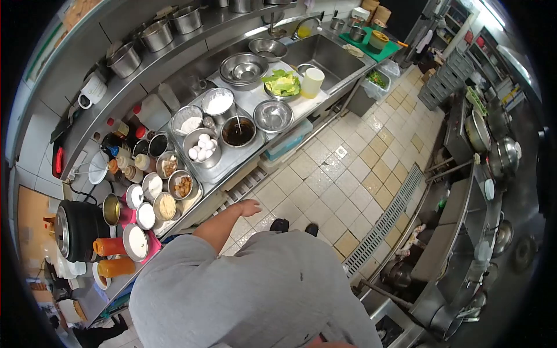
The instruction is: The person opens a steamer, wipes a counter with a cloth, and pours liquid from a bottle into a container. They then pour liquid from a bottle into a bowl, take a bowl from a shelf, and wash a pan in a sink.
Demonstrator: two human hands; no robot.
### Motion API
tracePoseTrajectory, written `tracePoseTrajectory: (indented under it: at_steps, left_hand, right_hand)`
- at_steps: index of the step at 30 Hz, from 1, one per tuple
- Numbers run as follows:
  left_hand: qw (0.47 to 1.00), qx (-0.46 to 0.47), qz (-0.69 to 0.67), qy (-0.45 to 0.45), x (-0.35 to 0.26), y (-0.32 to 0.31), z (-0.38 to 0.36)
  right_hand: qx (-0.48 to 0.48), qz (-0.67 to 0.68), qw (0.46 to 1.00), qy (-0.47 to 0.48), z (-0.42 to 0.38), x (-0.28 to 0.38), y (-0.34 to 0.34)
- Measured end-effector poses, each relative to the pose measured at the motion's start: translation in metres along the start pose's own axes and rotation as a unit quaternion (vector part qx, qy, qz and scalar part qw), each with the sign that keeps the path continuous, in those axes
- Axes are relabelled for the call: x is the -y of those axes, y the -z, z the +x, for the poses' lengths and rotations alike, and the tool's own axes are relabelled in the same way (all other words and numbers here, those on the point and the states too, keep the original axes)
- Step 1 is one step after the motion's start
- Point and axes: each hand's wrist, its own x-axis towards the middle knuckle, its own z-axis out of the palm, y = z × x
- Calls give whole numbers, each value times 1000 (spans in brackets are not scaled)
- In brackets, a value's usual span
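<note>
My left hand (248, 207) hangs low over the tiled floor, just off the edge of the steel counter. Its fingers are loosely stretched out and nothing shows in them. Nearest to it on the counter are a bowl of brown chunks (182, 185), a bowl of pale yellow shreds (166, 207) and a steel pot of eggs (203, 147). Beside the eggs stands a pot of dark sauce (238, 131) with a utensil in it. Only a sliver of skin from my right side shows at the bottom edge; the hand itself is out of sight.
Beyond are lettuce (282, 83), a sink (325, 58) and a green board (371, 45). A black soup warmer (87, 232) stands at left. Along the right runs a cooking line with pans (477, 131). A drain grate (386, 220) crosses the wet-looking floor; grey crates (447, 81) are stacked farther off.
</note>
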Motion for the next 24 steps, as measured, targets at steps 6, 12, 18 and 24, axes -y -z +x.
tracePoseTrajectory:
  at_steps: [6,12,18,24]
  left_hand:
    - [965,-43,-257,22,-23,-24,30]
    - [990,20,6,138,44,-116,-10]
    - [954,-30,-35,297,35,-79,-44]
    - [857,-262,-354,268,-77,-35,25]
  right_hand:
    - [-89,121,976,157,48,154,89]
    - [-254,235,713,610,-2,468,392]
    - [-295,257,164,905,-162,636,548]
    - [-166,257,64,950,-147,685,574]
